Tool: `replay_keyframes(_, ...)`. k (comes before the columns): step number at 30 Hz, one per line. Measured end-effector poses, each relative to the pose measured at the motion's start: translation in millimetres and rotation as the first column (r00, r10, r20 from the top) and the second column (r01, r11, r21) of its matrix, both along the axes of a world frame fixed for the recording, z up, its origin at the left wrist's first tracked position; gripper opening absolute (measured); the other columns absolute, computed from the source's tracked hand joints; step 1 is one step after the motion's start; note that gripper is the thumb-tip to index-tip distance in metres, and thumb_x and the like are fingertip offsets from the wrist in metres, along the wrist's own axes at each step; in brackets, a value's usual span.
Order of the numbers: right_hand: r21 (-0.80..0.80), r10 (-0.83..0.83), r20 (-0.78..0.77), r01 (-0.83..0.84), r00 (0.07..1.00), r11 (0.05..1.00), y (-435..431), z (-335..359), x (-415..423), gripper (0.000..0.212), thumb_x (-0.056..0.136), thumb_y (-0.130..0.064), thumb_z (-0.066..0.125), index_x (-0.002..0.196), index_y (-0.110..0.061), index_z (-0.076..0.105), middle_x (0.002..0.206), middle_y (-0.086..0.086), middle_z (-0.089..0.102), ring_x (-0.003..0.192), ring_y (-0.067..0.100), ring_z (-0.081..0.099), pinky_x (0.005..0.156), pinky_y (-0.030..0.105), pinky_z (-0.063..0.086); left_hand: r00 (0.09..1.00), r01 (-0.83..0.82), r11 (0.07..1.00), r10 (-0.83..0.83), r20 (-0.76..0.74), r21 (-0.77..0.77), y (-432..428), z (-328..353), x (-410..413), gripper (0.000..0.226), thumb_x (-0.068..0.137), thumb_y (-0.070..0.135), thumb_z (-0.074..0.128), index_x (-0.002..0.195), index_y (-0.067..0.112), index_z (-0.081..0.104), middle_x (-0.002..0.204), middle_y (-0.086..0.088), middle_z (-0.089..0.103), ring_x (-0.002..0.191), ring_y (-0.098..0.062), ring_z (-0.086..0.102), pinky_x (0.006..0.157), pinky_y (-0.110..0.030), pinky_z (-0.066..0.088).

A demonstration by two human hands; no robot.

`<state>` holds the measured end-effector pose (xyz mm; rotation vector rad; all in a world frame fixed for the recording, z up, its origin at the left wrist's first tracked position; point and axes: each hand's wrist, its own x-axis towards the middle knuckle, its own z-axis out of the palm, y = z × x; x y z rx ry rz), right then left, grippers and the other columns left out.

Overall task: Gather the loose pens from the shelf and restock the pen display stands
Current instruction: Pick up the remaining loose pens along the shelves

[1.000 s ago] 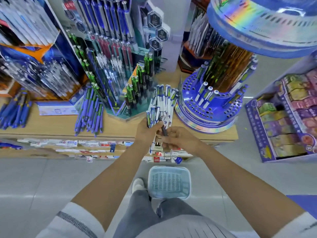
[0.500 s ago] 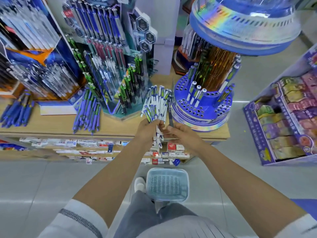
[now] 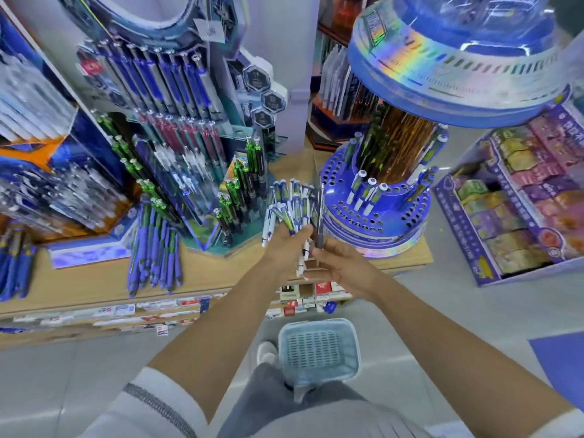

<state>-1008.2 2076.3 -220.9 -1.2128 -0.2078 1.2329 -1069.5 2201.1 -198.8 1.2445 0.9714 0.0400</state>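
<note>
My left hand [image 3: 286, 245] grips a fanned bundle of white-and-blue pens [image 3: 292, 202] above the wooden shelf [image 3: 94, 279]. Beside it, my right hand [image 3: 339, 265] pinches a single dark pen [image 3: 320, 216] upright, right next to the bundle. Just to the right stands the round blue display stand [image 3: 379, 216] with many holes, a few white-capped pens [image 3: 363, 191] standing in it. A loose pile of blue-and-green pens [image 3: 155, 248] lies on the shelf to the left.
A tiered stand of green, red and blue pens [image 3: 189, 147] rises left of my hands. More blue pens [image 3: 14, 263] lie at the far left. A pale blue basket [image 3: 319, 352] sits on the floor by my feet. A purple box display [image 3: 518, 210] stands at right.
My right hand has drawn the dark pen out of the bundle and lifted it upright. Both hands rose slightly toward the round stand.
</note>
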Motion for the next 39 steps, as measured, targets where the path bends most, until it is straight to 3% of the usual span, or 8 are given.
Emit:
replay_keyframes(6, 0.036, -0.072, -0.016, 0.073, 0.997, 0.997, -10, -6, -5, 0.028, 0.096, -0.007, 0.053, 0.123, -0.008, 0.058, 0.100, 0.006, 0.065, 0.092, 0.021, 0.066, 0.078, 0.035, 0.058, 0.999, 0.035, 0.997, -0.034, 0.012, -0.068, -8, -1, 1, 0.027, 0.086, 0.025, 0.070, 0.105, 0.010, 0.057, 0.107, -0.014, 0.068, 0.101, -0.031, 0.066, 0.091, -0.050, 0.053)
replay_keyframes(10, 0.037, -0.071, 0.010, 0.071, 0.997, 0.997, -6, 2, 1, 0.034, 0.097, -0.007, 0.052, 0.130, -0.009, 0.054, 0.106, 0.007, 0.067, 0.100, 0.021, 0.065, 0.080, 0.035, 0.058, 1.000, 0.012, 0.997, -0.012, 0.006, -0.076, 3, -18, 4, 0.074, 0.054, 0.048, 0.084, 0.111, 0.010, 0.057, 0.108, -0.014, 0.069, 0.101, -0.032, 0.066, 0.092, -0.053, 0.052)
replay_keyframes(14, 0.022, -0.067, 0.039, 0.066, 0.997, 0.998, 5, 9, 6, 0.027, 0.097, -0.009, 0.052, 0.124, -0.005, 0.057, 0.104, 0.011, 0.067, 0.098, 0.024, 0.066, 0.080, 0.034, 0.058, 1.000, -0.030, 0.997, 0.029, -0.004, -0.067, 7, 1, 6, 0.046, 0.081, 0.035, 0.072, 0.112, 0.005, 0.054, 0.112, -0.017, 0.067, 0.100, -0.033, 0.065, 0.093, -0.052, 0.051)
replay_keyframes(17, 0.022, -0.078, 0.050, 0.077, 0.996, 0.997, 16, 10, 9, 0.017, 0.097, -0.007, 0.052, 0.112, -0.006, 0.061, 0.096, 0.008, 0.069, 0.092, 0.023, 0.067, 0.078, 0.033, 0.058, 0.999, -0.007, 0.999, 0.009, -0.048, 0.054, 13, 9, 13, 0.045, 0.089, 0.039, 0.064, 0.117, 0.008, 0.048, 0.114, -0.006, 0.060, 0.103, -0.025, 0.058, 0.088, -0.036, 0.045)
replay_keyframes(20, 0.016, -0.110, 0.055, 0.110, 0.992, 0.994, 25, 8, 13, 0.015, 0.097, -0.006, 0.053, 0.108, -0.007, 0.062, 0.093, 0.008, 0.071, 0.093, 0.025, 0.068, 0.083, 0.038, 0.059, 0.993, 0.083, 0.986, -0.070, -0.095, 0.145, 23, 4, 18, 0.056, 0.090, 0.040, 0.063, 0.128, 0.004, 0.042, 0.123, -0.006, 0.052, 0.110, -0.023, 0.050, 0.086, -0.030, 0.038)
replay_keyframes(27, 0.030, -0.140, 0.024, 0.139, 0.990, 0.990, 38, 6, 14, 0.020, 0.099, -0.005, 0.048, 0.116, 0.001, 0.057, 0.098, 0.017, 0.068, 0.091, 0.027, 0.069, 0.080, 0.033, 0.059, 0.959, 0.214, 0.897, -0.119, -0.256, 0.386, 32, 6, 20, 0.047, 0.086, 0.043, 0.064, 0.107, 0.003, 0.049, 0.102, -0.011, 0.056, 0.099, -0.029, 0.056, 0.083, -0.036, 0.045)
replay_keyframes(33, 0.029, -0.197, 0.096, 0.195, 0.976, 0.980, 41, 4, 13, 0.017, 0.099, -0.005, 0.047, 0.111, 0.002, 0.056, 0.097, 0.017, 0.065, 0.087, 0.026, 0.067, 0.079, 0.029, 0.058, 0.939, 0.227, 0.889, -0.091, -0.332, 0.398, 31, -1, 18, 0.075, 0.090, 0.057, 0.050, 0.145, 0.007, 0.034, 0.139, -0.015, 0.050, 0.124, -0.033, 0.050, 0.097, -0.037, 0.042)
replay_keyframes(39, 0.000, -0.232, 0.174, 0.236, 0.957, 0.972, 40, 3, 14, 0.015, 0.099, -0.002, 0.046, 0.101, -0.008, 0.061, 0.088, 0.007, 0.070, 0.080, 0.020, 0.069, 0.077, 0.027, 0.058, 0.983, -0.060, 0.986, 0.085, -0.161, 0.154, 26, -8, 12, 0.037, 0.088, 0.033, 0.041, 0.098, 0.000, 0.056, 0.101, -0.033, 0.059, 0.077, -0.025, 0.044, 0.071, -0.035, 0.036)
